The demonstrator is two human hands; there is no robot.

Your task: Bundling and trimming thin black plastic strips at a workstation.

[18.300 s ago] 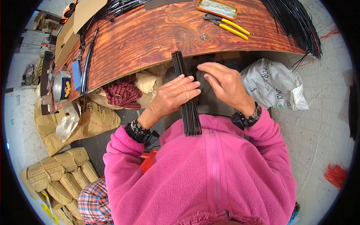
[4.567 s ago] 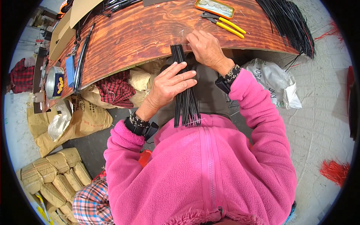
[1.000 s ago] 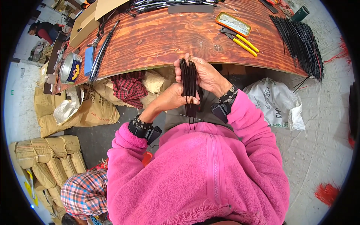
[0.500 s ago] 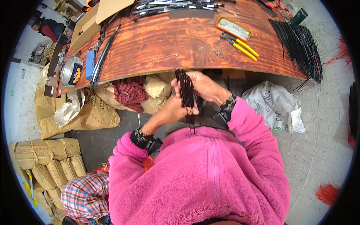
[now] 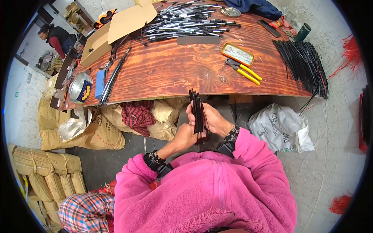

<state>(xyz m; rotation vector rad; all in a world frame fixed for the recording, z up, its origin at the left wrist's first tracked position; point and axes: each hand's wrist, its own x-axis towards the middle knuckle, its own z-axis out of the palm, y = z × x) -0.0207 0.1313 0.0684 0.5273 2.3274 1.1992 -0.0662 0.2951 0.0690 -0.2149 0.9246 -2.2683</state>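
Observation:
A narrow bundle of thin black strands stands on end in front of my body, just off the table's near edge. My left hand is closed round its lower part, the thumb lying across the strands. Higher up, my right hand grips it from the right side, its fingers partly hidden behind the bundle. The upper tips fan out slightly above both hands, while a few lower ends hang toward my lap. Whether the strands are wires or plastic ties cannot be made out.
On the wooden table lie yellow-handled pliers, an orange-rimmed tin, a large black strand bunch and many black-and-silver rods. An open cardboard box and round can stand left. A white sack sits below right.
The view has shifted upward, so the table and my hands sit lower in the picture. Both hands still hold the bundle, with little change in grip.

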